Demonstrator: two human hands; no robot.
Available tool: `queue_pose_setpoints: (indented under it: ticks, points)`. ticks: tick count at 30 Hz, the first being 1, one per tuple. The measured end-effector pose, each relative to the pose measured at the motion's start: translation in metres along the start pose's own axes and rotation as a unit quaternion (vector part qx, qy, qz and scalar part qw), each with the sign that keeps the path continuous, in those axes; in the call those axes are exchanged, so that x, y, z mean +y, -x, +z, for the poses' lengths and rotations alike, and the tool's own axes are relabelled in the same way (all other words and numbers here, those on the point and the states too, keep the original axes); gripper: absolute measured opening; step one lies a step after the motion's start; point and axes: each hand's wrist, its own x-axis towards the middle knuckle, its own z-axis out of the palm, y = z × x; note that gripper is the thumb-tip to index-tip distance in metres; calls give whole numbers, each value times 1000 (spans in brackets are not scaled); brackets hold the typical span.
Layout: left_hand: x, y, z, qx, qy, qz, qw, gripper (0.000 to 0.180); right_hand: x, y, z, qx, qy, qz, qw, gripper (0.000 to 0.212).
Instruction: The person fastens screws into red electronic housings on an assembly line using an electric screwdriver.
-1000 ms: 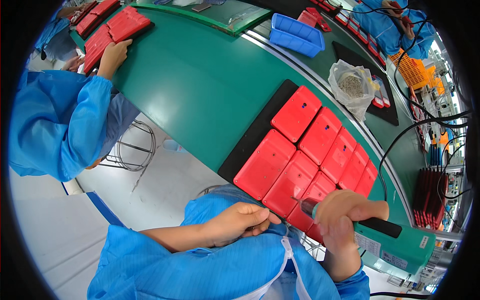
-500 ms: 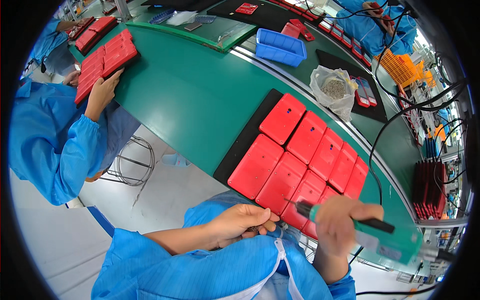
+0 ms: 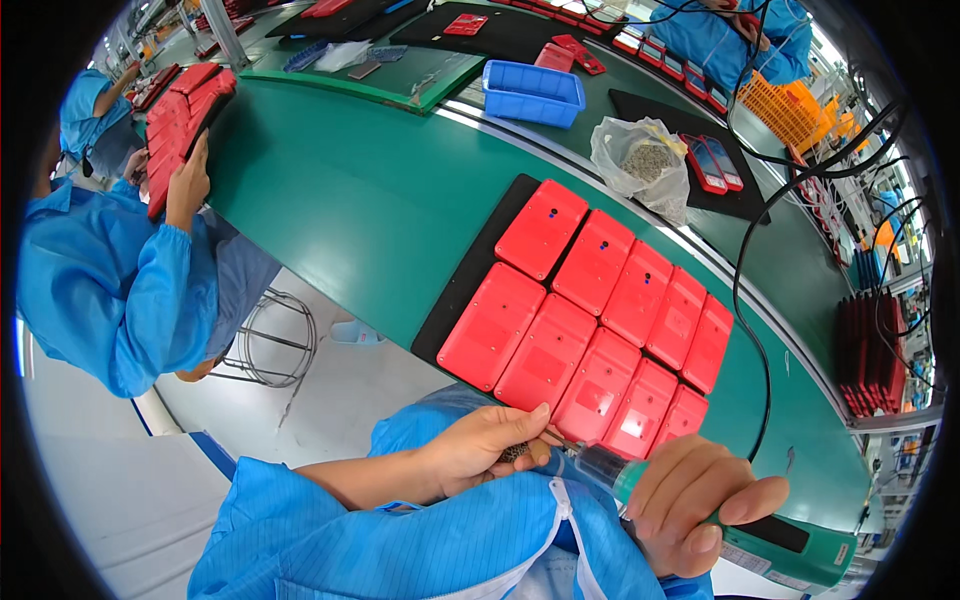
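Note:
My left hand point(image 3: 465, 450) is closed in front of my body, cupping a small heap of tiny metal screws point(image 3: 514, 453), with thumb and fingertips together. My right hand point(image 3: 695, 495) is wrapped round a green electric screwdriver point(image 3: 800, 548), which lies nearly level. Its clear nose point(image 3: 600, 464) points left toward my left fingertips; whether the bit touches a screw is too small to tell. Just beyond both hands, two rows of red plastic casings point(image 3: 543, 350) lie on a black mat point(image 3: 468, 255). Small holes show in the casings, and the far row has dark spots.
Past the casings stand a plastic bag of small metal parts point(image 3: 650, 165), a blue bin point(image 3: 533, 95) and two red-framed devices point(image 3: 712, 163). A black cable point(image 3: 745, 290) crosses the green bench point(image 3: 330, 190) at right. On the left, a co-worker in blue point(image 3: 120, 280) holds red casings point(image 3: 185, 125).
The screwdriver has come left and down from over the near casings to my left fingertips. My left hand has stayed much the same. The co-worker's casings have tilted, and the view has shifted slightly.

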Motion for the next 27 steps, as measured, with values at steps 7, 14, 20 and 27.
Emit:
queue_pose_setpoints:
  ticks: [7, 14, 20, 27]
  points:
    - [-4, -4, 11, 8, 0, -41, 999, 39, -5, 3, -9, -44, -2, -12, 999, 21]
    - [-14, -11, 13, -81, -3, -40, 996, 33, -20, 11, -24, -22, 29, -34, 999, 21]
    - [-14, -16, 7, -33, -16, -12, 999, 23, -26, 0, -30, -56, -19, -27, 998, 23]
    - [-10, -13, 10, -66, -65, 22, 995, 19, -26, 1, -28, -50, -38, -7, 998, 20]
